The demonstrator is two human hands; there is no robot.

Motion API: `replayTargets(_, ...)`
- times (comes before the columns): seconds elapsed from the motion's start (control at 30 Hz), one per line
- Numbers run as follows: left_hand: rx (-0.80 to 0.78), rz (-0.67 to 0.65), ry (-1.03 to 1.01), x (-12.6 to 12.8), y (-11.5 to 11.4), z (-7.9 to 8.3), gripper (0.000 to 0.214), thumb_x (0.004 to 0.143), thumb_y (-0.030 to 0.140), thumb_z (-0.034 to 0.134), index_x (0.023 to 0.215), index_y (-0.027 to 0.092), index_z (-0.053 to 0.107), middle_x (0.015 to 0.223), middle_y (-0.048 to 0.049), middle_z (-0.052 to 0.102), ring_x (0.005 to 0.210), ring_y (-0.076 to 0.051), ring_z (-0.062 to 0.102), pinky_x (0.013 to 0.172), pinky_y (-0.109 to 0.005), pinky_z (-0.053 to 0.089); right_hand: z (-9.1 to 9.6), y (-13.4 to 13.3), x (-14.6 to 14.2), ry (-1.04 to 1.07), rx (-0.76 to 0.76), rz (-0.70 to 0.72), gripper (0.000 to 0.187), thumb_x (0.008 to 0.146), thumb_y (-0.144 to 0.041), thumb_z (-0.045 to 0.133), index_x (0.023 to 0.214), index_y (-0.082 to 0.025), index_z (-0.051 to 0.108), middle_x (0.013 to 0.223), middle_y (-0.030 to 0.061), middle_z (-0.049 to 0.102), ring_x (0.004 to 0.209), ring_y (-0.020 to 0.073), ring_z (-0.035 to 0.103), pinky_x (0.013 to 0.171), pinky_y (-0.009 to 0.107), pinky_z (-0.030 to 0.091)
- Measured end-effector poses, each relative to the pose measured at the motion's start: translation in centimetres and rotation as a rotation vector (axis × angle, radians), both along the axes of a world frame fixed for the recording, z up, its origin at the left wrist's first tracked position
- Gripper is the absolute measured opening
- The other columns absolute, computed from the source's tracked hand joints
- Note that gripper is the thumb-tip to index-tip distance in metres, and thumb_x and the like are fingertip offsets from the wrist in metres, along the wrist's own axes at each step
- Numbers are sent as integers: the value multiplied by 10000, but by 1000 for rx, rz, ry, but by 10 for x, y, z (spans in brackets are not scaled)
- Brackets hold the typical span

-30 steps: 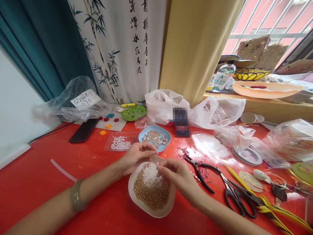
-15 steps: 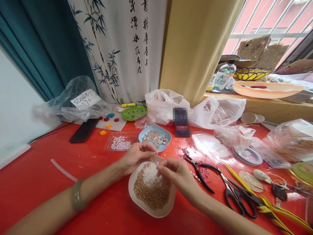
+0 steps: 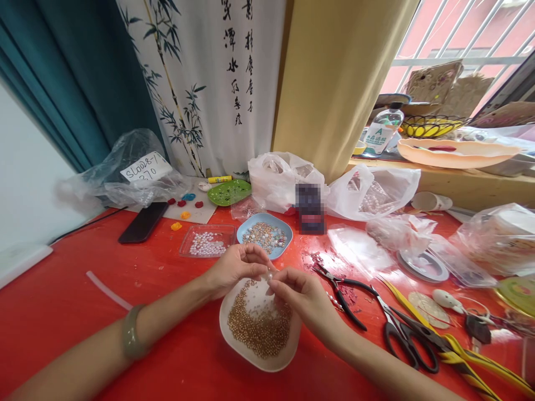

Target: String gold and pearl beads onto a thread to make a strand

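Two hands, left (image 3: pixel 232 270) and right (image 3: pixel 305 298), meet above dish (image 3: pixel 267 366).

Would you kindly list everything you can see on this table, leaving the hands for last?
red table: one, red, under everything
white dish of small gold beads: one, white, centre, under the hands
blue dish of mixed beads: one, blue, behind it
clear tray of white pearls: one, clear, left of blue dish
green leaf-shaped dish: one, green, far back
black phone: one, black, far left
black-handled pliers: one, black, right of white dish
black-handled scissors: one, black, right of pliers
clear plastic bags: several, clear, back and right
small pale piece: one, whitish, between both fingertips
left hand: one, green bangle, grip on the piece
right hand: one, grip on the piece
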State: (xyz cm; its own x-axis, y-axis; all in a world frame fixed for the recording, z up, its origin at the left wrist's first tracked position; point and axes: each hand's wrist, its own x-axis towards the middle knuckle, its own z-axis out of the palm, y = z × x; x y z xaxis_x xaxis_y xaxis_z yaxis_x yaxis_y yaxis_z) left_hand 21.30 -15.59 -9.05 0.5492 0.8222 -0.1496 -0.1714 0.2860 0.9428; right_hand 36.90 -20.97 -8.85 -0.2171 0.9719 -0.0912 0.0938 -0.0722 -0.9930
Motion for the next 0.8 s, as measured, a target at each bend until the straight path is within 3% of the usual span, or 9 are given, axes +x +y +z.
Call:
replayTargets(0.1,215,-24,193,-7,8,7,193,602,214,676,761,145,590,787,-41,656,713,-136,581,616,-232,430,-2,1,2,-8,29,-26,170,733,-305,547,645,-161,568,579,-2,577,522,102,539,511,224,424)
replayTargets(0.27,577,234,686,-42,42,17,182,674,318,572,782,180,620,837,-21,650,756,-164,576,696,-274,421,-1,2,3,16,23,-63,172,735,-313,546,656,-161,568,581,-4,572,534,99,536,531,226,440)
replayTargets(0.33,677,262,878,-60,58,14,135,667,287,559,721,185,628,806,-14,657,777,-172,573,741,-278,400,-1,2,3,24,25,-57,172,736,-312,547,656,-161,565,576,-7,565,533,96,532,534,224,440)
replayTargets(0.53,696,185,1223,-91,82,-1,126,645,251,539,705,202,639,768,-18,667,735,-183,585,619,-246,380,-2,3,4,27,28,-47,185,731,-332,551,666,-159,559,572,-13,554,534,96,529,535,223,440)
replayTargets(0.8,670,124,1311,-86,74,-4,125,608,305,589,678,217,642,749,-34,666,735,-203,575,570,-232,339,0,2,3,-2,25,-37,174,743,-310,543,658,-160,564,573,-7,556,536,98,528,534,224,433)
